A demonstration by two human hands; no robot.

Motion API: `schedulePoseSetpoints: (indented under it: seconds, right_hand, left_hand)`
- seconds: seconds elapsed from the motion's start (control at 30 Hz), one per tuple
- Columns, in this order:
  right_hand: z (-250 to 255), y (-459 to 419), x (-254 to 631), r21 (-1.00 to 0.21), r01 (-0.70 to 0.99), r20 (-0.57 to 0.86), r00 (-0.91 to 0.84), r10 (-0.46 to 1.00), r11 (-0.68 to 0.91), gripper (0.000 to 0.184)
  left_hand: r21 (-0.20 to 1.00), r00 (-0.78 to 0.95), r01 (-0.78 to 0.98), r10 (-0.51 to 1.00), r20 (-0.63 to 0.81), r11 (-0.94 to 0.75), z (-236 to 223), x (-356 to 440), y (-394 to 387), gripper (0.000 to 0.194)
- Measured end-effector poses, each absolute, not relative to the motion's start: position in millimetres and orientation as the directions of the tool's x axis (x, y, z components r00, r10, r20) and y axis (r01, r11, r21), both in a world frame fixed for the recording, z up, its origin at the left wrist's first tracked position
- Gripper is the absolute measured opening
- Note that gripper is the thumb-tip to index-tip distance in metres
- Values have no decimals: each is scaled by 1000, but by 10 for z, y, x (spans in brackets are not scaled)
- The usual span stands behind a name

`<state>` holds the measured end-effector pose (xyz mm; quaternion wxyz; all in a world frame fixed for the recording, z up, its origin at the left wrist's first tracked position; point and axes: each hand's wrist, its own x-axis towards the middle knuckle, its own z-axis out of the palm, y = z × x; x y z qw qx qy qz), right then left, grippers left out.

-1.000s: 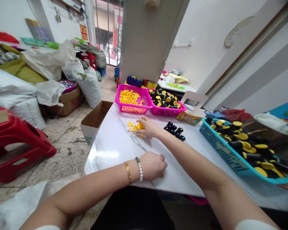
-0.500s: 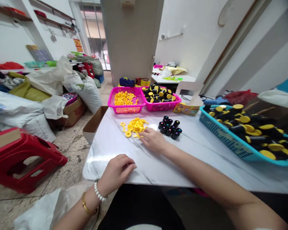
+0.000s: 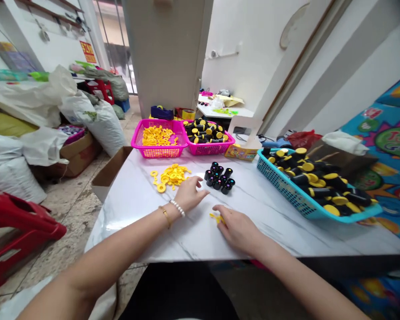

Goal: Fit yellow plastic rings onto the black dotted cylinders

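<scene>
My right hand point(image 3: 239, 229) is low over the white marbled table point(image 3: 270, 235), its thumb and fingers pinched on a small yellow plastic piece point(image 3: 215, 217) that sticks out to the left. My left hand point(image 3: 188, 194), with a pearl bracelet at the wrist, reaches out just left of a cluster of short black tubes point(image 3: 219, 178). Its thumb stands apart from its fingers and nothing shows between them. The tubes stand upright, several with coloured dots on top. Left of them lies a loose pile of yellow plastic pieces point(image 3: 174, 174), some ring-shaped, close to my left fingers.
At the back, one pink basket point(image 3: 160, 152) contains yellow pieces, and another pink basket point(image 3: 208, 149) contains black tubes with yellow ends. A larger blue basket point(image 3: 286, 195) of similar tubes stands right. A cardboard box point(image 3: 108, 171) and red stool point(image 3: 23, 235) are left of the table.
My right hand has drawn back from the yellow pile toward me with a yellow piece in its fingers. My left hand has moved forward toward the black tubes. The view has turned right.
</scene>
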<state>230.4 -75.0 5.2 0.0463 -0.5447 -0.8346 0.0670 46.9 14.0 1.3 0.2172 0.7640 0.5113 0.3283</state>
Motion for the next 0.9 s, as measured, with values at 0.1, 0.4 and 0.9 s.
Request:
schedulePoseSetpoints:
  seconds: [0.1, 0.4, 0.9]
  right_hand:
    - [151, -902, 2431, -134, 922, -67, -375, 925, 364, 25]
    - [304, -1030, 2589, -446, 841, -33, -358, 933, 307, 29]
    - [-69, -744, 2595, -877, 477, -155, -152, 976, -65, 15]
  left_hand:
    - [661, 248, 643, 921, 300, -388, -90, 730, 385, 43]
    - [630, 289, 648, 904, 314, -427, -182, 662, 350, 7]
    - [641, 322, 651, 913, 252, -407, -151, 839, 463, 31]
